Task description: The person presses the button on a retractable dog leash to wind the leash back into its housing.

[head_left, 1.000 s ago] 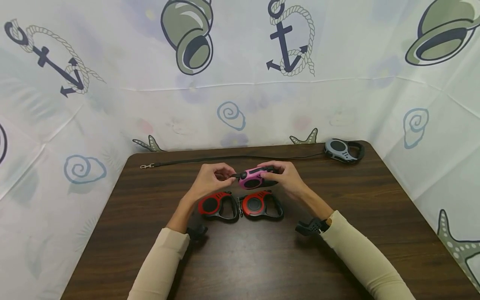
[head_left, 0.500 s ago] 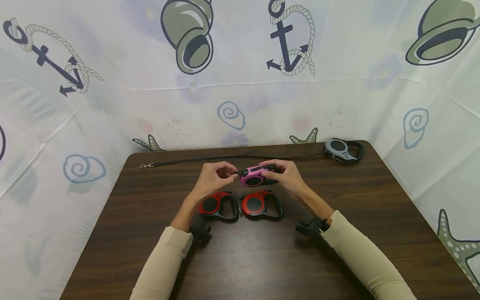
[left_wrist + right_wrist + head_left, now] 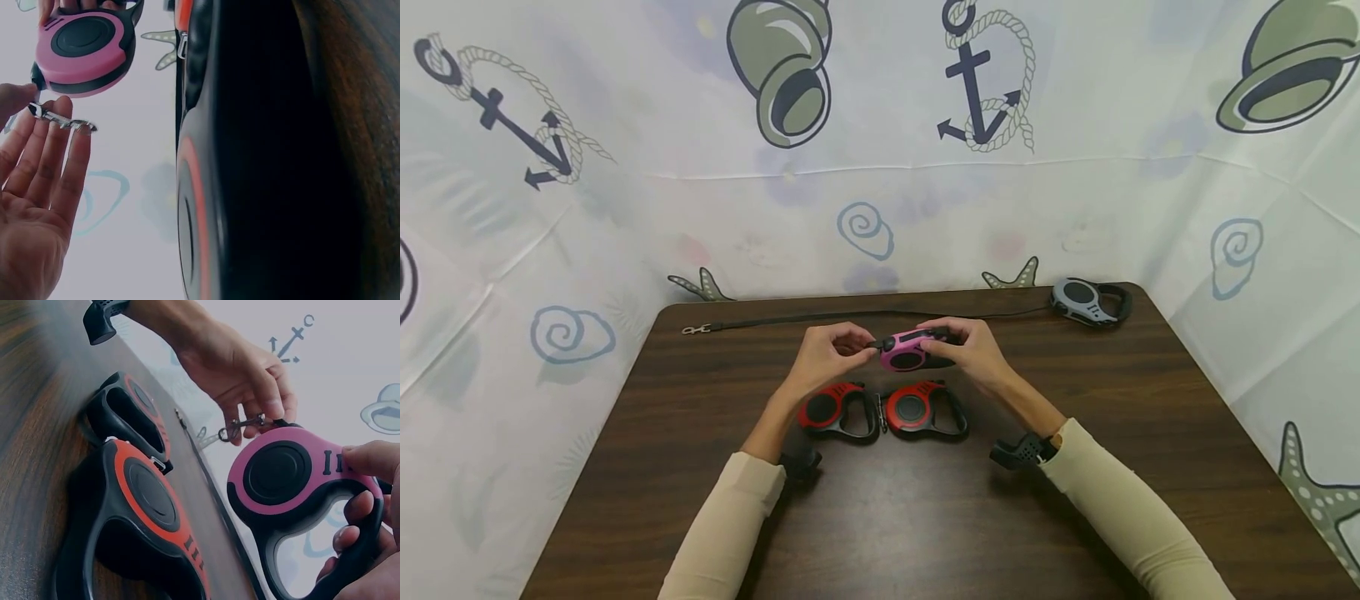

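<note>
My right hand [image 3: 973,350] grips the black handle of a pink retractable dog leash [image 3: 278,470], its thumb on the pink casing. The leash is raised above the table, nose to the left. At that nose, my left hand [image 3: 829,354] pinches the short black strap end between thumb and fingers. The metal snap hook [image 3: 62,119] lies across the left fingers in the left wrist view. Below the hands, two red and black retractable leashes, a left one [image 3: 820,410] and a right one [image 3: 912,410], lie side by side on the table.
Along the back edge of the dark wooden table [image 3: 887,517] lies a grey-blue retractable leash [image 3: 1078,293]. Its black strap [image 3: 805,318] is pulled out far to the left, ending in a metal hook [image 3: 696,329]. A patterned cloth [image 3: 880,117] hangs behind.
Both hands have lifted the pink leash slightly, and the left hand has shifted a little to the right with the strap end. The other leashes have stayed in place.
</note>
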`<state>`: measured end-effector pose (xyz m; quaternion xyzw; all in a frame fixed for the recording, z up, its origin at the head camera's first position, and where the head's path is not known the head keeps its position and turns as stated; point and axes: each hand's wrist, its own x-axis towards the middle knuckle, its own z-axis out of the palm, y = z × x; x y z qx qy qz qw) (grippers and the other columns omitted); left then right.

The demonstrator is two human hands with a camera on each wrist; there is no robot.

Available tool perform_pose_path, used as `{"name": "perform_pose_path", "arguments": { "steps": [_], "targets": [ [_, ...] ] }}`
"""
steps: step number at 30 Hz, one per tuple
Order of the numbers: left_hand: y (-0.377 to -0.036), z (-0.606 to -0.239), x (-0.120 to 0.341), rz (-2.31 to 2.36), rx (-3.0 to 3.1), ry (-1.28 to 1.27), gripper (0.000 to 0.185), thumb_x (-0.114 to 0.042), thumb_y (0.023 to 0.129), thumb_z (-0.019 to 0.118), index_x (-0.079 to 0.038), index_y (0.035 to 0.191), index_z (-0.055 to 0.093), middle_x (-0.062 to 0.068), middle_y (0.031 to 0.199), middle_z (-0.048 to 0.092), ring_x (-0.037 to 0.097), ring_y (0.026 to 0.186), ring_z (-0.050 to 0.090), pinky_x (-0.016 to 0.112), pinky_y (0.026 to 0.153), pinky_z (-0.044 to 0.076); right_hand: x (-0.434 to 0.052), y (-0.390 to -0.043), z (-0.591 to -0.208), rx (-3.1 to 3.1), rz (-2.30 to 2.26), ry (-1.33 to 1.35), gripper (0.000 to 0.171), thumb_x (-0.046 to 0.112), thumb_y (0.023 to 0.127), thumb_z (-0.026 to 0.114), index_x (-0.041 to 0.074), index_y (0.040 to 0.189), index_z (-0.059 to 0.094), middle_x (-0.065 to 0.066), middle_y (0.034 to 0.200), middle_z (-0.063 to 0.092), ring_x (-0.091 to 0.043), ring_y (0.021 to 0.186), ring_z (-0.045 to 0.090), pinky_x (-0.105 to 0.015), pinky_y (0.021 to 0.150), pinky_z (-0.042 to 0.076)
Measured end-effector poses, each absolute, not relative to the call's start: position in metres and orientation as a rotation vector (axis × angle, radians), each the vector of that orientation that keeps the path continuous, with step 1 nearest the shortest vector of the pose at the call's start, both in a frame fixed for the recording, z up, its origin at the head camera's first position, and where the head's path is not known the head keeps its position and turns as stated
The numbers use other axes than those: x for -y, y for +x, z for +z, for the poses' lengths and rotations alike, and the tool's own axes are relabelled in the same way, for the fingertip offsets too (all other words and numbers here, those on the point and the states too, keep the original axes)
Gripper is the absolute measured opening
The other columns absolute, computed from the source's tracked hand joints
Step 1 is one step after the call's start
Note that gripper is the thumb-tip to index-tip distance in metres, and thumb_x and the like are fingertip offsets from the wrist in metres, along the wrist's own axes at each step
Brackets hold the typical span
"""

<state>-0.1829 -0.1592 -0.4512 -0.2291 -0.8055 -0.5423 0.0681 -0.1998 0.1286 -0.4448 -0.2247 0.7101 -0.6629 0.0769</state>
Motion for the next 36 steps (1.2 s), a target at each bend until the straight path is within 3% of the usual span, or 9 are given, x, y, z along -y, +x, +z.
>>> {"name": "perform_pose_path", "arguments": {
  "steps": [6, 14, 21, 25, 31, 36],
  "targets": [
    [-0.186, -0.453, 0.158, -1.595, 2.485, -0.680, 0.017, -0.014, 0.090, 0.087, -0.008, 0.104, 0.081, 0.005, 0.091, 0.080, 0.016, 0.079, 0.076, 0.028, 0.073, 0.062, -0.128, -0.203, -0.446, -2.083, -2.000, -0.642, 0.033, 0.007, 0.098, 0.076, -0.005, 0.129, 0.071, -0.017, 0.116, 0.075, -0.019, 0.096, 0.070, -0.042, 0.088, 0.061],
    [-0.193, -0.457, 0.157, -1.509, 2.579, -0.642, 0.021, -0.015, 0.089, 0.088, -0.006, 0.107, 0.082, 0.006, 0.093, 0.081, 0.016, 0.080, 0.078, 0.029, 0.074, 0.062, -0.127, -0.217, -0.453, -2.032, -1.970, -0.593, 0.034, 0.008, 0.098, 0.076, -0.006, 0.129, 0.071, -0.021, 0.122, 0.073, -0.020, 0.104, 0.068, -0.028, 0.089, 0.056],
    [-0.200, -0.459, 0.154, -1.391, 2.710, -0.607, 0.021, -0.015, 0.091, 0.086, -0.004, 0.109, 0.081, 0.007, 0.096, 0.081, 0.017, 0.085, 0.079, 0.031, 0.076, 0.063, -0.126, -0.232, -0.463, -2.061, -1.903, -0.497, 0.034, 0.016, 0.099, 0.077, -0.001, 0.127, 0.074, -0.009, 0.117, 0.074, -0.024, 0.095, 0.053, -0.033, 0.073, 0.043],
    [-0.205, -0.457, 0.151, -1.431, 2.767, -0.582, 0.023, -0.012, 0.093, 0.084, -0.001, 0.112, 0.079, 0.011, 0.099, 0.081, 0.020, 0.088, 0.079, 0.033, 0.076, 0.063, -0.125, -0.238, -0.466, -2.026, -1.910, -0.432, 0.034, 0.016, 0.099, 0.077, -0.002, 0.127, 0.074, -0.006, 0.112, 0.074, -0.025, 0.094, 0.053, -0.031, 0.073, 0.042],
    [-0.211, -0.455, 0.149, -1.505, 2.868, -0.520, 0.027, -0.004, 0.094, 0.081, 0.006, 0.118, 0.075, 0.019, 0.102, 0.080, 0.026, 0.090, 0.079, 0.034, 0.074, 0.064, -0.122, -0.245, -0.471, -2.023, -1.862, -0.350, 0.036, 0.016, 0.101, 0.074, -0.003, 0.132, 0.071, -0.002, 0.097, 0.070, -0.020, 0.080, 0.050, -0.032, 0.074, 0.041],
    [-0.215, -0.457, 0.148, -1.569, 2.925, -0.471, 0.034, -0.001, 0.095, 0.078, 0.009, 0.126, 0.070, 0.022, 0.106, 0.079, 0.028, 0.092, 0.079, 0.032, 0.074, 0.064, -0.118, -0.249, -0.472, -2.044, -1.829, -0.301, 0.035, 0.019, 0.102, 0.074, -0.001, 0.130, 0.072, -0.005, 0.089, 0.065, -0.021, 0.076, 0.051, -0.034, 0.075, 0.039]
  ]
}}
